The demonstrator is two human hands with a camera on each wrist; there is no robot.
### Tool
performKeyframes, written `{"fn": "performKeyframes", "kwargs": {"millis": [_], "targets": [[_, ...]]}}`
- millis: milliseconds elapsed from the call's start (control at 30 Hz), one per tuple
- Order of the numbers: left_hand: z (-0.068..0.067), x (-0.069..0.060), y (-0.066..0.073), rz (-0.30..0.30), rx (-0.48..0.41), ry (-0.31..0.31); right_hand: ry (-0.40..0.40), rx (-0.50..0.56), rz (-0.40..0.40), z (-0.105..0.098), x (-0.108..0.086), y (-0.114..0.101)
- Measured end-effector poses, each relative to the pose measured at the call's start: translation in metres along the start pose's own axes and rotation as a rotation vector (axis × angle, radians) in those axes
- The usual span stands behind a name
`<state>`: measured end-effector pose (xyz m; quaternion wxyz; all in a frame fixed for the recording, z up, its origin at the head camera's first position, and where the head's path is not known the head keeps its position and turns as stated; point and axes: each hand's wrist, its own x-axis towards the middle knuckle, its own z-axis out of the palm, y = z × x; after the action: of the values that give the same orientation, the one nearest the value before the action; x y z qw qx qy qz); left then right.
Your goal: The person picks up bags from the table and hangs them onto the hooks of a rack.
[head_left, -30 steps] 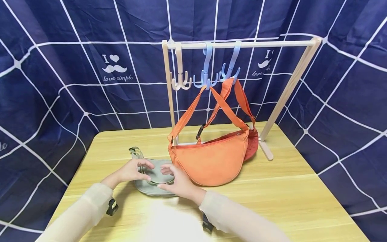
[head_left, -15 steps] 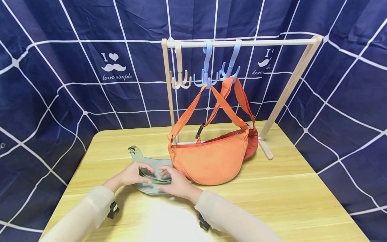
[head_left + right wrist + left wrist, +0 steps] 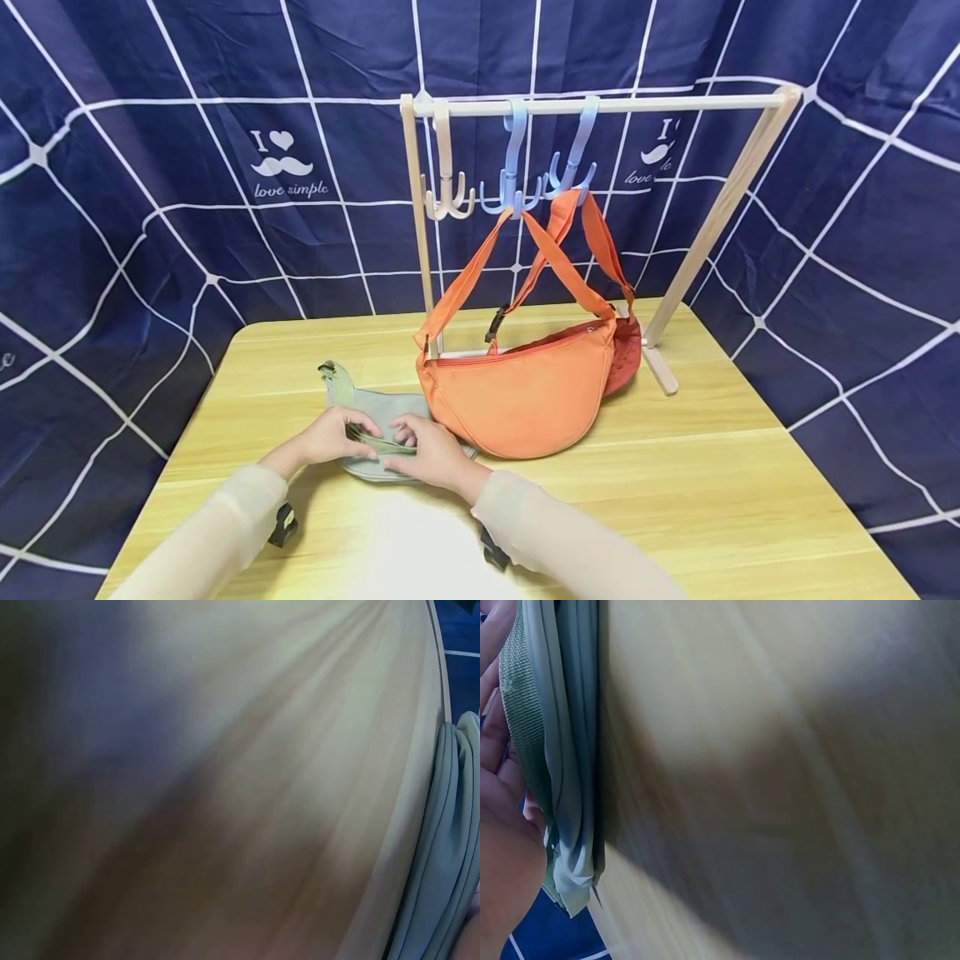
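A grey-green shoulder bag (image 3: 386,405) lies flat at the left of the table, its strap (image 3: 392,447) lying across its front. My left hand (image 3: 337,435) holds the strap's left part between thumb and curled fingers. From the right, my right hand (image 3: 433,452) grips the strap's other part, fingertips facing the left hand. In the left wrist view, the woven strap (image 3: 523,712) runs against my left fingers, beside the bag's folded fabric (image 3: 574,742). The right wrist view shows the bag's fabric (image 3: 442,847) at its right edge; the right fingers are mostly hidden there.
An orange bag (image 3: 517,400) hangs from a blue hook (image 3: 512,167) just right of my right hand; a red bag (image 3: 622,358) hangs behind it. A white hook (image 3: 446,167) is on the wooden rack (image 3: 697,225). The wooden table (image 3: 675,483) extends rightward.
Both hands have closed in on the grey-green bag's strap and drawn nearer each other; the right hand moved slightly left. The strap's loop has narrowed between them. The hanging bags stayed still.
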<state>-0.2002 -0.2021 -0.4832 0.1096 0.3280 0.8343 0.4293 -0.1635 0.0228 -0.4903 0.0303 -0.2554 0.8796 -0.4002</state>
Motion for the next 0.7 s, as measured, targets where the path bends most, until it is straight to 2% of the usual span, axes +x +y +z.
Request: {"fn": "performKeyframes", "kwargs": {"millis": [467, 600, 700], "targets": [[0.004, 0.001, -0.007, -0.007, -0.009, 0.009, -0.011, -0.074, 0.038, 0.007, 0.007, 0.001], [0.005, 0.002, -0.007, -0.012, -0.037, -0.002, -0.009, -0.062, 0.052, 0.01, 0.01, 0.002], [0.005, 0.002, -0.006, -0.013, -0.065, -0.018, 0.011, -0.01, 0.042, 0.012, 0.011, 0.003]]}}
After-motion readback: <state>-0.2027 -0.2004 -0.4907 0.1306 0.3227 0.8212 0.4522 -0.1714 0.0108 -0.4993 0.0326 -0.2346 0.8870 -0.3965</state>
